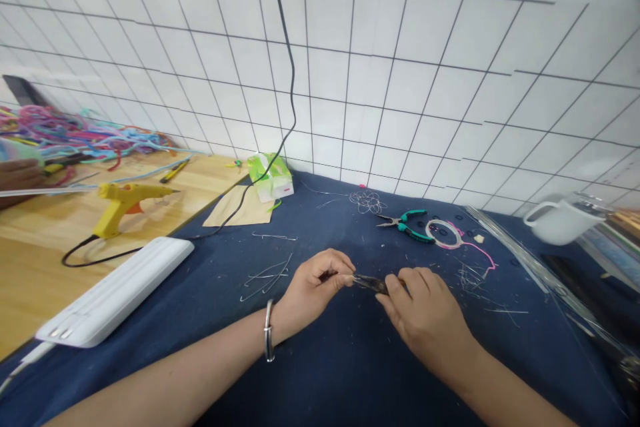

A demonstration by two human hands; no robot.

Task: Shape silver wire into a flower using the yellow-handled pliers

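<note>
My right hand is closed round the handles of dark pliers, whose jaws point left toward my left hand. Thumb and fingers of the left hand are pinched together at the jaw tips, on what looks like a thin wire; the piece is mostly hidden. A silver bangle circles the left wrist. Several bent wire pieces lie on the dark blue cloth left of that hand. Farther back rest teal-handled pliers, a looped wire shape and a roll of tape.
On the wooden table at left are a yellow glue gun, a white power strip and a heap of coloured pipe cleaners. Another person's hand shows there. A tissue pack stands by the wall; a white mug is at right.
</note>
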